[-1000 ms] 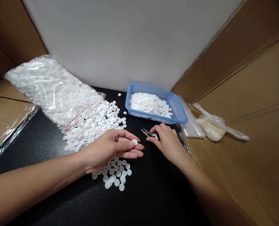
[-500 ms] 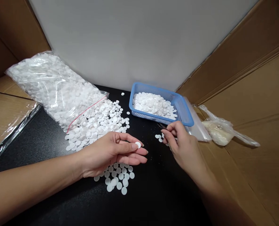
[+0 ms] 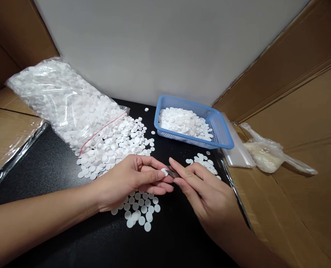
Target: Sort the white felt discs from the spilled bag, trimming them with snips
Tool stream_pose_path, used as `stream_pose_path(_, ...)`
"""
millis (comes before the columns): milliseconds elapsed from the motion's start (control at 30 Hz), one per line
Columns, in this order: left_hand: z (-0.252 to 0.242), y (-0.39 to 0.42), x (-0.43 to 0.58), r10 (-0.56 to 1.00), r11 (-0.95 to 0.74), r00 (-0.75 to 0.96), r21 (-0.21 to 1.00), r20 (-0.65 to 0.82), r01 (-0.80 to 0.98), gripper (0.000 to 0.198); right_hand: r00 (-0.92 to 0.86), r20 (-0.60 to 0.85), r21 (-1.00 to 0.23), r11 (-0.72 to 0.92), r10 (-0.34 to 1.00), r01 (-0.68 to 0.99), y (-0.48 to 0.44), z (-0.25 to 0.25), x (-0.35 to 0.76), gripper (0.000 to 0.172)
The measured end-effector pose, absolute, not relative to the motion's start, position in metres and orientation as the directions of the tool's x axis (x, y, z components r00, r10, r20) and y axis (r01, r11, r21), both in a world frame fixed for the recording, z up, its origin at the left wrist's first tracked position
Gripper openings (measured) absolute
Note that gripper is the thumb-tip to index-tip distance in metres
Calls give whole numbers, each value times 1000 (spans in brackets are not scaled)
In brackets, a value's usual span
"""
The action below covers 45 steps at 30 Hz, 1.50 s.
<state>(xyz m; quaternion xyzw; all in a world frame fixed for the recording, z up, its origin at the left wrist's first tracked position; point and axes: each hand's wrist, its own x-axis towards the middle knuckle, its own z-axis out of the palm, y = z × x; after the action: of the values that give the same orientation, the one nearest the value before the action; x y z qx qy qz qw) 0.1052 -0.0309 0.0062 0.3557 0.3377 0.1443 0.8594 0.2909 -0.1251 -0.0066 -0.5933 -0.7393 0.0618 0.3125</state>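
Note:
My left hand (image 3: 145, 176) pinches a single white disc (image 3: 164, 171) between thumb and forefinger, with the other fingers stretched beneath. My right hand (image 3: 203, 186) is closed on a small two-pronged metal tool (image 3: 171, 173), whose tips touch or overlap the disc's right edge. Most of the tool is hidden in the fingers, so I cannot tell snips from tweezers. Below my left hand lie loose white discs (image 3: 141, 220) on the black table (image 3: 179, 242). A small heap of discs (image 3: 203, 162) sits beyond my right hand.
A clear bag (image 3: 62, 93) full of white discs spills onto the table at left. The blue basket (image 3: 224, 143) at the back holds more discs. Right of it lie flat clear plastic bags (image 3: 239, 154) and a knotted bag (image 3: 267, 156) with pale contents. Cardboard (image 3: 296, 111) borders the right.
My right hand has moved left and toward me, from beside the basket to the disc, bringing the tool with it. This uncovers the small heap of discs. My left hand stays put.

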Motion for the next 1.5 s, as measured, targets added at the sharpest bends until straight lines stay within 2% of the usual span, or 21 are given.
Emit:
stream_pose_path(133,7,-32,105,479,700,745,714,-463,-6,18,-134,480,-381,344,867,858,-127,-8,287,35)
stream_pose_path(467,8,-35,104,469,704,761,710,-449,-15,14,-198,544,-238,376,815,895,-127,-5,283,30)
stream_pose_path(967,11,-34,103,460,691,768,723,-446,6,13,-213,546,-191,367,811,910,-128,-5,284,29)
stream_pose_path(1500,19,-25,100,395,618,796,774,-458,138,14,-245,534,-122,360,809,925,-131,4,286,31)
